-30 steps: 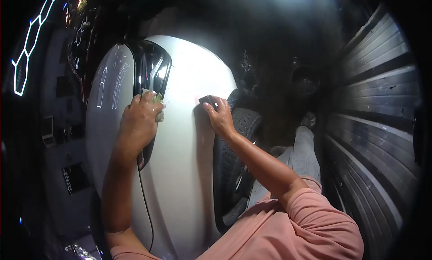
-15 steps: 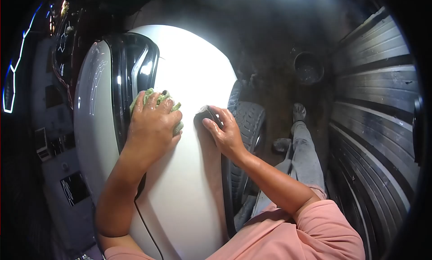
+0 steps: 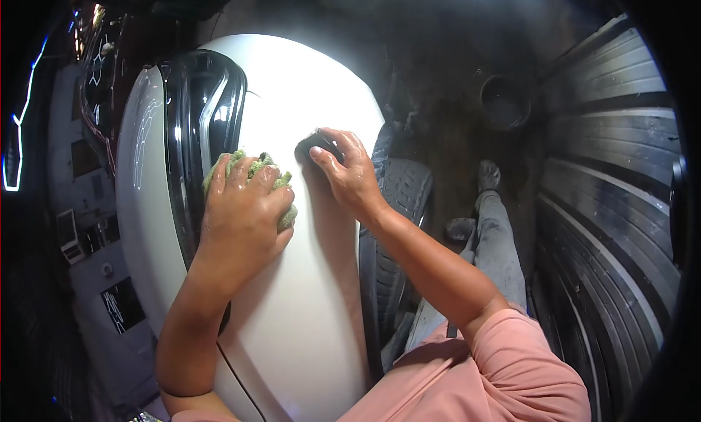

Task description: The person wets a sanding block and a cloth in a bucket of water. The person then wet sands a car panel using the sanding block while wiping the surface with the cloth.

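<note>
The right hand (image 3: pixel 352 172) has moved the dark block (image 3: pixel 312 142) farther forward along the white panel (image 3: pixel 292 298).

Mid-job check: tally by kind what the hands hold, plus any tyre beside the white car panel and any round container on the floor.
Green cloth, under the left hand: 1
Dark block, in the right hand: 1
Tyre, beside the white panel: 1
Round container, on the floor: 1
Total: 4

Two hands (image 3: pixel 244 212) (image 3: pixel 352 172), one cloth (image 3: pixel 287 215), one block (image 3: pixel 309 144) (plus one tyre (image 3: pixel 406 193))
</note>
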Demonstrator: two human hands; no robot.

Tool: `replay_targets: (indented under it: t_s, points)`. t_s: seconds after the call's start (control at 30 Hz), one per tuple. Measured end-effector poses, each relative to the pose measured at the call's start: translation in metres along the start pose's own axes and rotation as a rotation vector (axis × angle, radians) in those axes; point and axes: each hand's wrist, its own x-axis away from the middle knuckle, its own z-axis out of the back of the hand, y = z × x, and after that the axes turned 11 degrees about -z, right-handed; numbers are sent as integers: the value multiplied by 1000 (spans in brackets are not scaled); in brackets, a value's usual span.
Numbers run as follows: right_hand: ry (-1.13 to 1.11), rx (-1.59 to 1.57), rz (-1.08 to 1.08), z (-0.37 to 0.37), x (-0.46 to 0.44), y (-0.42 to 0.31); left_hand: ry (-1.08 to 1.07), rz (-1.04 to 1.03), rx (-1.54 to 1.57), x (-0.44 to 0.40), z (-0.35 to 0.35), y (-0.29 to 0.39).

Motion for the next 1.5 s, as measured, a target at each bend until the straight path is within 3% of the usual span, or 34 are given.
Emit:
replay_targets:
  t_s: [0.1, 0.2, 0.33, 0.5, 0.63, 0.8, 0.97, 1.13, 1.27, 1.33, 1.43, 1.5]
  points:
    - [-15, 179, 77, 10, 44, 15, 6, 1, 1, -2, 3, -4]
    - [-47, 143, 42, 19, 66, 15, -14, 5, 12, -2, 3, -2]
    - [54, 39, -4, 1, 5, 6, -18, 9, 9, -2, 3, -2]
    - [-3, 71, -86, 11, 62, 1, -27, 14, 18, -1, 3, -3]
    - [71, 25, -107, 0, 3, -1, -17, 6, 17, 0, 2, -2]
    - [21, 52, -153, 5, 60, 5, -22, 6, 22, -2, 4, -2]
    - [96, 25, -152, -3, 1, 1, -12, 10, 9, -2, 5, 0]
    - [49, -5, -186, 5, 58, 7, 31, 80, -33, -1, 3, -5]
    - [97, -144, -202, -10, -6, 13, 25, 101, -36, 1, 4, -4]
    - [120, 4, -169, -6, 7, 7, 25, 99, -44, 0, 3, -5]
    - [18, -49, -258, 4, 64, 0, 15, 104, -46, -1, 3, -4]
    - [44, -26, -209, 2, 47, 0, 13, 104, -43, 0, 2, -3]
